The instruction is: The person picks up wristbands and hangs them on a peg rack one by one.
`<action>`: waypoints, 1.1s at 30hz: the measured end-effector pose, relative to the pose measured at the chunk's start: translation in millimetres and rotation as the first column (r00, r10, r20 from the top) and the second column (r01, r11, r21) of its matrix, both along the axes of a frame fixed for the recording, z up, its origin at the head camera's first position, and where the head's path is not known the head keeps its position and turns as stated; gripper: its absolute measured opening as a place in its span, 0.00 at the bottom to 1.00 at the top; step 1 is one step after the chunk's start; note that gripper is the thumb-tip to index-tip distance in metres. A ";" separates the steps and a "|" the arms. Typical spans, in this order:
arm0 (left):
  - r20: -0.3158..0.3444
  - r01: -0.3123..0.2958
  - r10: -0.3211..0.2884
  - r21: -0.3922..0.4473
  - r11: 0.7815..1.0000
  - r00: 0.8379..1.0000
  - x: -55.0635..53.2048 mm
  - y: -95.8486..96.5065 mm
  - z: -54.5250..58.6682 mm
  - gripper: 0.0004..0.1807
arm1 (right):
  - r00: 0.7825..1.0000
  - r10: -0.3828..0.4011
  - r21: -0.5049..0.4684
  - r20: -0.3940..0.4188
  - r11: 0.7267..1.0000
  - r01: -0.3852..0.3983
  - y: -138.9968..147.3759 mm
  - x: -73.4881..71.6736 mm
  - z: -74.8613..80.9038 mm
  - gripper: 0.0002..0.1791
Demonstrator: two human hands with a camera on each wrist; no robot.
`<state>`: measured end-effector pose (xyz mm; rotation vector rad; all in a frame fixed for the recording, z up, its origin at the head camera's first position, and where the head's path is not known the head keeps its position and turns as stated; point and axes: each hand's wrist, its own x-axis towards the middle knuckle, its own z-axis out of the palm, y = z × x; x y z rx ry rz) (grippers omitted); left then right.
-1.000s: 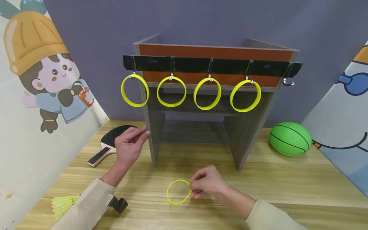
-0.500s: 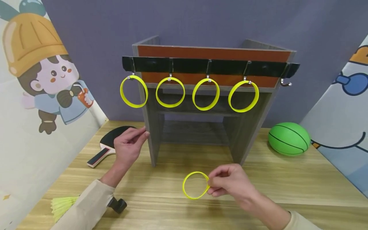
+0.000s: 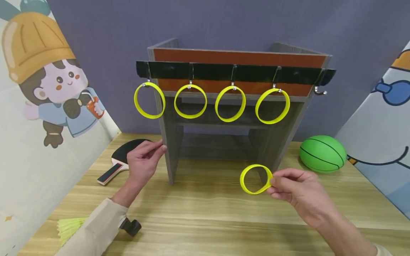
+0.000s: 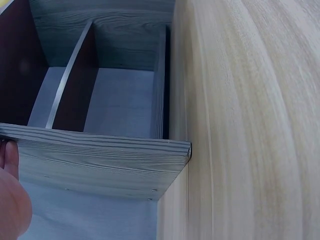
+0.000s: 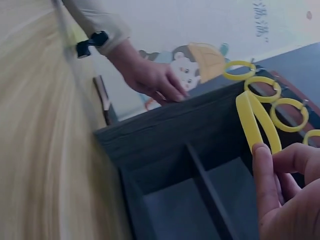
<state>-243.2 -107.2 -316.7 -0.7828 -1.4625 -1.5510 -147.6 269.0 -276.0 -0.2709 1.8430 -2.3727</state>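
My right hand (image 3: 301, 192) pinches a yellow ring (image 3: 254, 193) between thumb and fingers, in front of the right panel of a grey shelf unit (image 3: 171, 156). The ring shows edge-on in the right wrist view, with the fingertips (image 5: 263, 150) on its lower end. My left hand (image 3: 144, 160) holds the front edge of the unit's left panel with bent fingers; the left wrist view shows only part of that hand (image 4: 12, 195) beside the panel. Several matching yellow rings (image 3: 147, 116) hang from hooks on a black bar (image 3: 211, 71). The rightmost hook (image 3: 320, 91) bears no ring.
A green ball (image 3: 323, 154) lies at the right on the wooden table (image 3: 192, 220). Behind my left hand is a table tennis bat (image 3: 110, 174). A yellow shuttlecock (image 3: 70, 227) lies partly hidden by my left sleeve. Walls stand behind and at both sides.
My right hand has moved right and up, away from the table's middle, carrying the yellow ring to the unit's right panel. The left hand stays at the left panel.
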 end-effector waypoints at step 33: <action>0.001 0.017 -0.018 0.016 1.000 1.000 0.6 1.5 -0.2 0.13 | 0.950 -0.312 -0.228 0.006 0.925 0.305 85.0 -24.6 93.3 0.08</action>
